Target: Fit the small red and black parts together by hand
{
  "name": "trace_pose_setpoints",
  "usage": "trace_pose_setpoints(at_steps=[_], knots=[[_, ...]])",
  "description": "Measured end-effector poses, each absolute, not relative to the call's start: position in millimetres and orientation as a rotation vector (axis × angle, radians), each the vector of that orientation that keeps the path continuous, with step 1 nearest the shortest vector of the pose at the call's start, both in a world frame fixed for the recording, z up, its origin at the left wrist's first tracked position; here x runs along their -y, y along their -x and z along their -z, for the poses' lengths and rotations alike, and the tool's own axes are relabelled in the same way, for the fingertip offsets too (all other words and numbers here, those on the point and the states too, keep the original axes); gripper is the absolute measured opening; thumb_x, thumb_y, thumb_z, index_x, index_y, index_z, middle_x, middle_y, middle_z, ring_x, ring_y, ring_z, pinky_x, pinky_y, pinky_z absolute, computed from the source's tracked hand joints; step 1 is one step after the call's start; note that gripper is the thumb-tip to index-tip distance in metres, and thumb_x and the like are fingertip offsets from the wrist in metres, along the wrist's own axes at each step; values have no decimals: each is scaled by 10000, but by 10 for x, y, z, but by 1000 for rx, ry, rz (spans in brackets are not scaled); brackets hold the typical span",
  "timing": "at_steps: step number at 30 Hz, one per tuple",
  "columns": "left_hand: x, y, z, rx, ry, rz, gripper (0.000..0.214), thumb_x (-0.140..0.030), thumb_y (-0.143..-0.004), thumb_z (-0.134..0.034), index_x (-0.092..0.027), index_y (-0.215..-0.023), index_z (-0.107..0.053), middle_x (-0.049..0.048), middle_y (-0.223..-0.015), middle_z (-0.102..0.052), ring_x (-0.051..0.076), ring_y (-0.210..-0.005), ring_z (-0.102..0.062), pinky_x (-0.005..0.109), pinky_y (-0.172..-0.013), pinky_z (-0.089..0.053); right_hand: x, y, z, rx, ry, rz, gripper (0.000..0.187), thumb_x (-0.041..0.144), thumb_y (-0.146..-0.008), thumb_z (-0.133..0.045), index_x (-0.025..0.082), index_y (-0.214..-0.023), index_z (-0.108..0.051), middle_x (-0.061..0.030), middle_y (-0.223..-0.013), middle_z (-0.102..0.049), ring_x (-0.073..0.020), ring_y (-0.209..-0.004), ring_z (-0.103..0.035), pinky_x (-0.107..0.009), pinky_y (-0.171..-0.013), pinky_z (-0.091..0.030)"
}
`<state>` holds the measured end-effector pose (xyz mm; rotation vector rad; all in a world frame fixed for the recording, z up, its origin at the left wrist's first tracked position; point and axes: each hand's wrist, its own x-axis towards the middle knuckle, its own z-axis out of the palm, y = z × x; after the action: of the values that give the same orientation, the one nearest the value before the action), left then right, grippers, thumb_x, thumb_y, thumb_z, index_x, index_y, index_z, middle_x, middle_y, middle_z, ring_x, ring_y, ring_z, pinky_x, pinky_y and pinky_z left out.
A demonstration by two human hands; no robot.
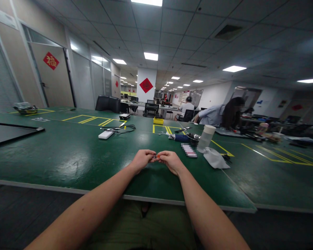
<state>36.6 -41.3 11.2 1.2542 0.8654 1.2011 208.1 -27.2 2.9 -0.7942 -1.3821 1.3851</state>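
Both of my hands meet above the green table, close to its front edge. My left hand pinches a tiny dark, partly shiny piece between thumb and fingertips. Opposite it, my right hand pinches a tiny orange piece. The two pieces are nearly touching or joined; which of these I cannot tell. Fingers hide most of both pieces, and they are too small to name.
Right of my hands are a phone, a translucent cup and a grey pouch. Ahead lie a white power bank-like block with black cables and a yellow box. A person leans over the table at right.
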Motion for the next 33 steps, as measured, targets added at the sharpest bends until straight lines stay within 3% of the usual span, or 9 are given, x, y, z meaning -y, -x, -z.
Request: trace_pose_setpoints(at_steps=[33], knots=[[377, -356, -74, -874, -1270, -1187, 205, -17, -741, -539, -93, -879, -670, 79, -791, -710, 155, -719, -680, 294, -761, -545, 288, -2084, -57, 1377, 799, -1388, 178, 190, -593, -726, 129, -757, -694, -66, -737, -694, -179, -691, -647, -308, -682, -468]])
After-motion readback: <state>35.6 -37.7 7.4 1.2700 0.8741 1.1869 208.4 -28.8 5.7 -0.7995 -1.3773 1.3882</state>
